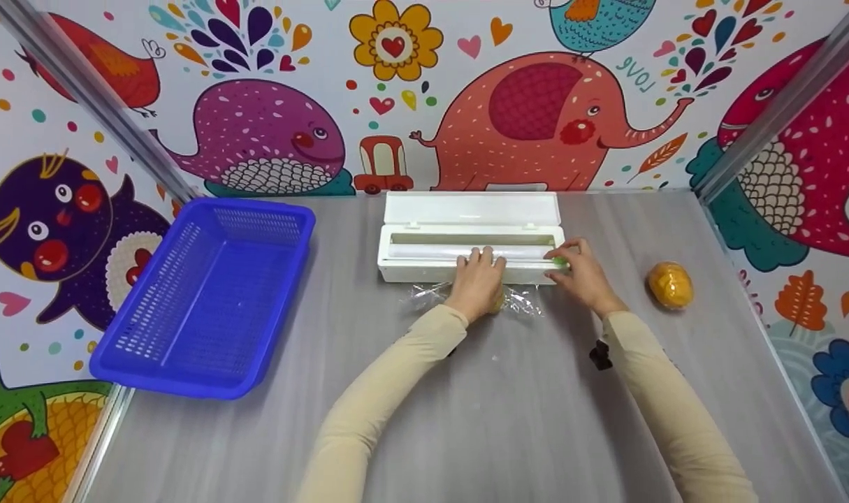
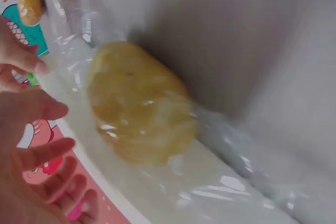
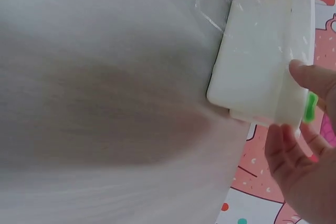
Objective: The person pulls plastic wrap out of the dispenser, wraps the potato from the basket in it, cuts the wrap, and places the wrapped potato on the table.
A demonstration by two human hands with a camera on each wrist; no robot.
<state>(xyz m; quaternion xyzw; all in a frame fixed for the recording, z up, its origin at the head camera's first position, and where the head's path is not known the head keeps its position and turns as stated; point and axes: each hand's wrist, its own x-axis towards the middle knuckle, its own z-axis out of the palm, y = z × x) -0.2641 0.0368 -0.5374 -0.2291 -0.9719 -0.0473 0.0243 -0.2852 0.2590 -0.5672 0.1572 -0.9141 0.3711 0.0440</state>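
A white cling film dispenser box (image 1: 452, 271) stands on the table with its lid raised and a film roll (image 1: 431, 251) inside. Clear film (image 1: 522, 302) hangs over its front and covers a yellow potato (image 2: 139, 103), mostly hidden behind my left hand in the head view. My left hand (image 1: 479, 283) lies over the potato, fingers extended and spread onto the box's front edge. At the box's right end, my right hand (image 1: 583, 276) pinches around a green slide cutter (image 3: 311, 107), thumb against the front edge and other fingers around the end.
A film-wrapped potato (image 1: 671, 285) sits on the table to the right. On the left stands a blue plastic basket (image 1: 284, 300) with perforated sides. Behind the box rises a wall (image 1: 396, 105) printed with cartoon animals. A small dark object (image 1: 601, 355) shows beside my right sleeve.
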